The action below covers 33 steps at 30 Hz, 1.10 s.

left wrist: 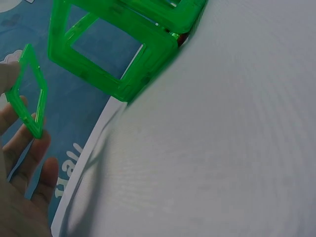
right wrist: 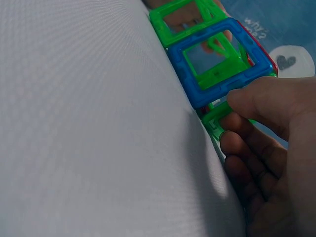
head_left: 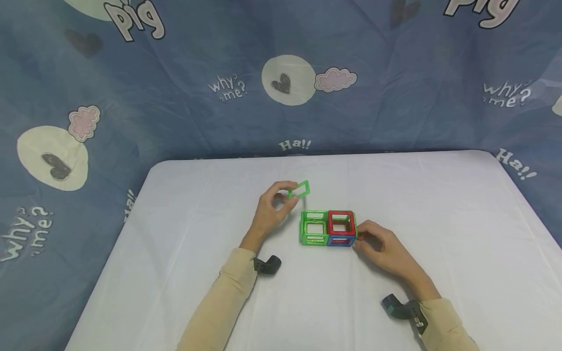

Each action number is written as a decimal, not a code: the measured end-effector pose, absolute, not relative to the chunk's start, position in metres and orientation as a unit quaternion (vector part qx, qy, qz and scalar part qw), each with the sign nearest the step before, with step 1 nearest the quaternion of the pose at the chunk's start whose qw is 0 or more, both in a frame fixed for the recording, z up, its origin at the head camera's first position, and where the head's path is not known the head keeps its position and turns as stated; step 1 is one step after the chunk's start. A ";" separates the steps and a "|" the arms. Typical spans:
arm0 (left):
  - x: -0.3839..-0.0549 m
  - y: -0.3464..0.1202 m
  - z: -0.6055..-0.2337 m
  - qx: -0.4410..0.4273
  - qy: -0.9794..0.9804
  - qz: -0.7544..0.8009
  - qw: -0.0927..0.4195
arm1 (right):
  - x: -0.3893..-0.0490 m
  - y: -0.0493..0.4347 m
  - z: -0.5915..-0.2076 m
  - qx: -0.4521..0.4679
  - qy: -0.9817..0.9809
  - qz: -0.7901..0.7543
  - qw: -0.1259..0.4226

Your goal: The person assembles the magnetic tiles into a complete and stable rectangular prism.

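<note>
My left hand (head_left: 273,207) pinches a green magnetic tile (head_left: 306,187), an open frame, between thumb and fingers. The tile is raised behind and left of a block of joined magnetic tiles (head_left: 327,228) on the table. Its left half is green; the right half has a red tile (head_left: 340,213) on top and a blue tile (right wrist: 185,76) in front. My right hand (head_left: 386,248) holds the block's right end. There, in the right wrist view, the thumb lies by the blue tile's corner and curled fingertips meet a green side tile (right wrist: 212,120), partly hidden by the hand.
A white cloth covers the table (head_left: 439,204). Behind it hangs a blue printed curtain (head_left: 197,126) that reaches the table's back edge. Small dark cameras are strapped at the left wrist (head_left: 269,265) and right wrist (head_left: 397,308).
</note>
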<state>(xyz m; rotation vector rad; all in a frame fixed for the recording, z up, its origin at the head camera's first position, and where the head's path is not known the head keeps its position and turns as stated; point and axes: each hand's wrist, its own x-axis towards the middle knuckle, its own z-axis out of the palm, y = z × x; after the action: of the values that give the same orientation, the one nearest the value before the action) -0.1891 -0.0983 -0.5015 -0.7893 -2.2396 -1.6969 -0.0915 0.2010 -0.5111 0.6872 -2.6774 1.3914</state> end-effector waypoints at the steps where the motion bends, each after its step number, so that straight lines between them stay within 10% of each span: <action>1: -0.187 -0.098 -0.497 -0.272 -0.761 -0.579 0.112 | -0.092 0.201 -0.511 0.222 -0.863 0.452 0.023; 33: -0.156 -0.085 -0.474 -0.332 -0.749 -0.562 0.114 | -0.091 0.202 -0.510 0.230 -0.858 0.458 0.026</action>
<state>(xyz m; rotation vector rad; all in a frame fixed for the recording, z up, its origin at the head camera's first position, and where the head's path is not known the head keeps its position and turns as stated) -0.1563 -0.0854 -0.4736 -0.9733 -2.1958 -1.6496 -0.0910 0.2016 -0.5096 0.7121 -2.6533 1.4155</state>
